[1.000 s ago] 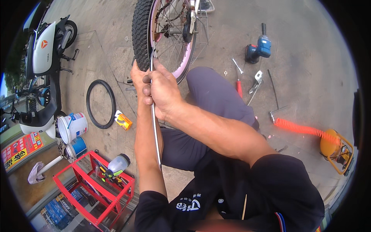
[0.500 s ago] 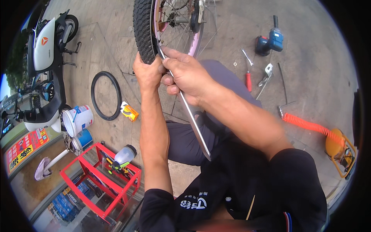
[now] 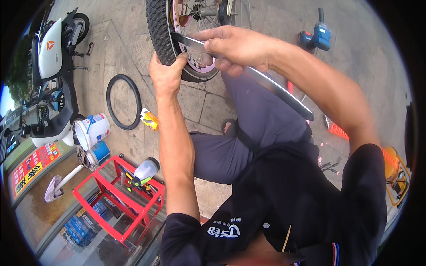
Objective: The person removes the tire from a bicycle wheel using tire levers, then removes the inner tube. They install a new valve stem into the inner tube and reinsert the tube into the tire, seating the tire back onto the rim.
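Gripping the black tyre (image 3: 159, 33) low on its left side, the left hand (image 3: 166, 73) sets its thumb on the sidewall, its other fingers mostly hidden behind the tread. The tyre has a coarse, blocky tread, dulled to dark grey, and sits round a pale pink rim (image 3: 206, 68); the wheel (image 3: 195, 74) stands at the upper middle of the view, cut off by the top edge. The right hand (image 3: 242, 46) is closed round a long metal lever (image 3: 282, 92), its index finger stretched toward the wheel. The lever is flat, narrow and silvery, with a bright sheen along its face and a rounded free end that lies over the person's grey-trousered leg (image 3: 266, 115). Its other end, darker, meets the tyre's inner edge beside the rim; how far it goes in cannot be told. On the paved ground (image 3: 208, 108) to the left lies a black rubber ring (image 3: 109, 102), smooth and thin, with a yellow-and-white box (image 3: 149, 119) just beside it. A blue power tool (image 3: 322, 35) rests well apart, on the right.
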A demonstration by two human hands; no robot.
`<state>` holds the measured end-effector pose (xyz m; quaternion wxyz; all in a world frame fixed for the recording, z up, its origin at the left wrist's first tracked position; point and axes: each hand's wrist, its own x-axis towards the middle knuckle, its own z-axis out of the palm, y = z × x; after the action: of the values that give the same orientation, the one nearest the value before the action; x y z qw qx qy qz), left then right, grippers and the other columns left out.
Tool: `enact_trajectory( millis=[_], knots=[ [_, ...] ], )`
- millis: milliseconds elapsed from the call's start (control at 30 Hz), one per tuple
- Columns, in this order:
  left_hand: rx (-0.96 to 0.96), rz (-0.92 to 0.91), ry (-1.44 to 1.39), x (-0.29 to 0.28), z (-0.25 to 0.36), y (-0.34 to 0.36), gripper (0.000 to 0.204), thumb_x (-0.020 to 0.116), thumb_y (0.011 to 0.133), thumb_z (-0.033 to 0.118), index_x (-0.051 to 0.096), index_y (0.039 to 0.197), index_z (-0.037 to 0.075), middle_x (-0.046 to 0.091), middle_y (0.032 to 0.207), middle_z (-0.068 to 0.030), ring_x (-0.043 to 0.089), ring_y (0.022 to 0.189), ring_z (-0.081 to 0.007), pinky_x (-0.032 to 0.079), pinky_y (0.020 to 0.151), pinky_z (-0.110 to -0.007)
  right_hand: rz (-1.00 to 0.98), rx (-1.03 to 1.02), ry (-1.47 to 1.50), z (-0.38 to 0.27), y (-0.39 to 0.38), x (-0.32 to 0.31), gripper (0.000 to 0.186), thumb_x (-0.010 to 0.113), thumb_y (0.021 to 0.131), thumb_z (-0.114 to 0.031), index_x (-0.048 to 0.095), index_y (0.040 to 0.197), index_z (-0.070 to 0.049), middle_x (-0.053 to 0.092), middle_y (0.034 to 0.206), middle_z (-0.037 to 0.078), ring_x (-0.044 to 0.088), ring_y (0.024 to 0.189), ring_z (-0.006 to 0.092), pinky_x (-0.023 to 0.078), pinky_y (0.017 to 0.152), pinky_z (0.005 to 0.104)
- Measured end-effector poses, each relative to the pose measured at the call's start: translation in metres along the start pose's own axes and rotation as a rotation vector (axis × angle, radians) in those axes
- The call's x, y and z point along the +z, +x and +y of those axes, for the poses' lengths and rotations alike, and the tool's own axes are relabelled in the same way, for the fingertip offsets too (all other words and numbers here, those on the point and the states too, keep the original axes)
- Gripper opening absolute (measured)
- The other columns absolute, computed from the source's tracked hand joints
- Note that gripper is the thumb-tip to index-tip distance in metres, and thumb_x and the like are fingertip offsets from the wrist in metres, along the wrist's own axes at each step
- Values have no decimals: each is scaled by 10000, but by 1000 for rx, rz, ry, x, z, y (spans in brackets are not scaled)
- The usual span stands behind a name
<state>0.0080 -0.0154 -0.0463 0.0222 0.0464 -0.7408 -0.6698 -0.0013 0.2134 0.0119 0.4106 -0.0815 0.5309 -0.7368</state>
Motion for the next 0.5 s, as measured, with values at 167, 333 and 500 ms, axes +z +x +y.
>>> enact_trajectory(
  millis=[167,333,500],
  knots=[
    [-20,-51,7,-2,3,-1,422,738,744,-40,596,1140,-7,682,979,-57,656,823,-137,548,765,-289,-43,-16,-262,0,5,-23,514,383,945,-117,470,1450,-76,526,820,21,447,600,57,380,450,213],
    [16,-107,49,-3,3,1,503,737,753,-40,542,1216,-6,674,1050,-80,658,881,-156,549,802,-296,-111,-29,-465,3,16,-52,516,351,1011,-146,356,1528,-146,474,740,0,374,517,49,298,405,219],
    [65,-80,164,0,1,0,532,743,754,-8,515,1235,-11,663,1057,-81,649,906,-160,540,823,-306,-20,-113,-279,39,23,-36,528,352,981,-155,409,1506,-184,541,812,21,455,591,71,397,472,226]
  ],
)
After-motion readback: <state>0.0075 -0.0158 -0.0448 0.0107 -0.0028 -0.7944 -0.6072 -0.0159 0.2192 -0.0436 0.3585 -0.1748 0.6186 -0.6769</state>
